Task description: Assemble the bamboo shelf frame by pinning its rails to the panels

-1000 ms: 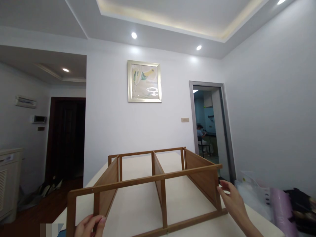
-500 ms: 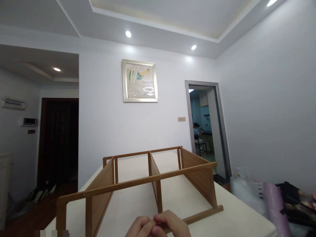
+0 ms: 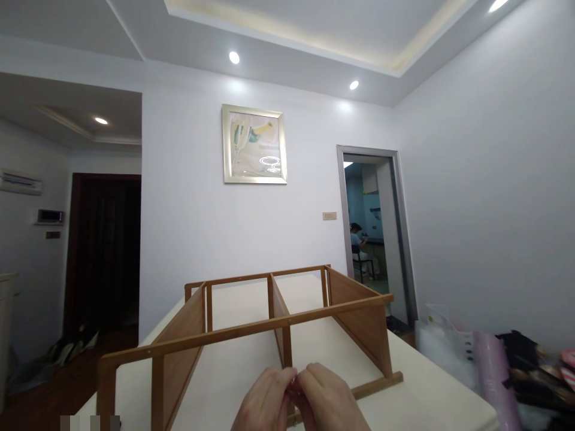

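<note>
My left hand [image 3: 264, 400] and my right hand [image 3: 330, 396] meet at the bottom centre, their fingers closed and fingertips together. Something small, partly clear, shows between the fingertips, too little of it to name. Just beyond them a brown wooden shelf frame [image 3: 242, 328] lies on its side, with three panels standing across it. My hands are in front of its middle panel and hide part of its lower near rail [image 3: 377, 386]. The frame rests on a white tabletop [image 3: 431, 383].
Right of the table are clear plastic wrapping [image 3: 442, 347], a purple roll [image 3: 493, 374] and a dark heap of things [image 3: 523, 353]. A person [image 3: 357, 239] sits in the room beyond the doorway. A framed picture [image 3: 254, 143] hangs on the wall; shoes [image 3: 76, 350] lie at the left.
Both hands have risen a little, and the fingers now point upward with the tips meeting. The view has shifted slightly; the shelf frame stays in place.
</note>
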The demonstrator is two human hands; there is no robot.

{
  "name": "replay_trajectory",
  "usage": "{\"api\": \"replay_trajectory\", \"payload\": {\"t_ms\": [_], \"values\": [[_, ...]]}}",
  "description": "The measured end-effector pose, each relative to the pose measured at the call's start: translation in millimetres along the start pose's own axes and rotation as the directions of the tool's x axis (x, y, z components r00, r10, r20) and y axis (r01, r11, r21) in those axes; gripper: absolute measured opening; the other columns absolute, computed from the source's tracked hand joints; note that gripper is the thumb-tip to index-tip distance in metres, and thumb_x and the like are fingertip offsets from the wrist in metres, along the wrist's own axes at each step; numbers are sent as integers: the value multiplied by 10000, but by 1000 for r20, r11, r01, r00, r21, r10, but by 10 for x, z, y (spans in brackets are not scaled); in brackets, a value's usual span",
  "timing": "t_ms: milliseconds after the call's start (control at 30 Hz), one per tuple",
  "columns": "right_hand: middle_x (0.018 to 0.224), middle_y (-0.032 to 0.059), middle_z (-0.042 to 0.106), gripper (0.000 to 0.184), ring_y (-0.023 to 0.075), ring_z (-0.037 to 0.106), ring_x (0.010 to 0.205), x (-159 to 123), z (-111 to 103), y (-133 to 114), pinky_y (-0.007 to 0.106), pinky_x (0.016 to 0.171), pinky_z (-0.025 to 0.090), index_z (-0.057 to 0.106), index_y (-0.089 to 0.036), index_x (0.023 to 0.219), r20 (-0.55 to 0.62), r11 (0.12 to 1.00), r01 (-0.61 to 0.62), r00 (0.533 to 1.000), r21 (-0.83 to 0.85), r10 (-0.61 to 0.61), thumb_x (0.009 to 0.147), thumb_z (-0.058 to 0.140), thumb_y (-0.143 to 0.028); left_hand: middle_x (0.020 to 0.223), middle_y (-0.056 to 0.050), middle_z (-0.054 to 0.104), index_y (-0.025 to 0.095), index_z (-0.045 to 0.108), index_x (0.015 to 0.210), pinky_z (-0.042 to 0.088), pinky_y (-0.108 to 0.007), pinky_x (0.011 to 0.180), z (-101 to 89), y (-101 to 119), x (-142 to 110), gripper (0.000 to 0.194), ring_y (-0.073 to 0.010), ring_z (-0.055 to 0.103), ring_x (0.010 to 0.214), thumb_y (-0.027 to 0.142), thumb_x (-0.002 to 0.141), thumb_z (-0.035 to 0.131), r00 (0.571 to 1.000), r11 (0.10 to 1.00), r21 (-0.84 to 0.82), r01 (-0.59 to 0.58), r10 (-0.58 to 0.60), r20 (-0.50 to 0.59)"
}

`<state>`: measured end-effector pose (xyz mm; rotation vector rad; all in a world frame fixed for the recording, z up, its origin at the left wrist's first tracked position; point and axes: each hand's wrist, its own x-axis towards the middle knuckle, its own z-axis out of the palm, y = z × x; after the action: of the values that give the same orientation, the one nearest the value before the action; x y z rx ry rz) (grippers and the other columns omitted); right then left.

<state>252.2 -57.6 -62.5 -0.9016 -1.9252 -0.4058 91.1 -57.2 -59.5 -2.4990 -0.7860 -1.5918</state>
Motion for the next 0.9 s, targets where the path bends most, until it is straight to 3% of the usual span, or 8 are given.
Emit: {"api": "replay_trajectory", "payload": {"t_ms": [100,167,233,333,467,733,900], "values": [[739,24,551,235,155,538,630,94,-192,26,246,543,405,606,-219,927,32,999,-11,999,35,10,840,441,-76,974,-53,689,243,530,1163,546,-285,833,-116,-59,185,346,-163,649,945,74,880,425,992,981,143,-129,126,31],[779,35,564,281,159,566,689,179,-307,64,251,601,446,615,-224,1039,33,993,-68,997,95,66,890,419,-87,1109,-69,667,230,527,1174,503,-371,962,-190,-126,344,347,-204,593,1119,88,864,462,993,946,306,-110,121,-17],[790,38,574,249,160,578,714,270,-372,119,262,634,466,628,-223,1016,3,982,-119,993,146,120,917,427,-113,1186,-88,642,211,537,1172,450,-455,1025,-227,-194,517,323,-256,535,1208,152,855,518,996,894,448,-29,66,-67],[824,54,604,172,181,590,775,393,-364,203,302,688,485,638,-215,917,-86,980,-115,988,163,130,917,478,-151,1084,-98,678,187,585,1093,482,-463,931,-199,-253,738,261,-279,601,1079,277,848,580,999,834,549,53,-50,-21],[861,65,625,125,197,590,825,505,-263,272,334,727,495,643,-210,890,-168,987,-71,981,145,96,900,528,-161,822,-55,702,191,636,938,465,-409,735,-90,-240,837,206,-238,640,777,351,895,514,985,781,616,106,-166,40],[796,43,644,145,183,565,762,547,-150,332,313,673,473,642,-211,921,-206,998,-9,978,63,22,905,526,-125,758,-36,683,207,634,821,367,-386,739,-50,-175,813,225,-228,608,755,347,903,478,982,777,611,151,-190,-2],[724,34,622,185,173,521,702,577,-150,317,307,626,437,653,-207,868,-164,998,56,985,-38,-62,923,494,-129,764,-36,676,208,627,821,352,-383,744,-42,-187,814,221,-230,602,763,328,905,462,983,777,612,148,-181,-8]]}}
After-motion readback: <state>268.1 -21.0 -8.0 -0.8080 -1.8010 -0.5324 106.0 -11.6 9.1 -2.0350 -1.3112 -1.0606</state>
